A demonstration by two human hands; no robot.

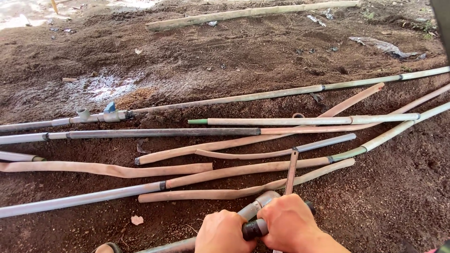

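My left hand [224, 233] and my right hand [289, 223] are both closed around a grey pipe [262, 199] low in the view, at a dark coupling [254, 229] that shows between the two fists. A thin rusty metal strip [291, 171], like a saw blade or flat bar, rises from behind my right hand and crosses the pipes above. Whether the right hand also holds this strip is hidden by the fingers.
Many long grey and mud-coated pipes [154, 133] and flattened hoses [108, 168] lie side by side across dark soil. A pipe joint with a blue valve [109, 108] sits at the left. A pole [248, 13] lies at the back, beside a wet patch [101, 86].
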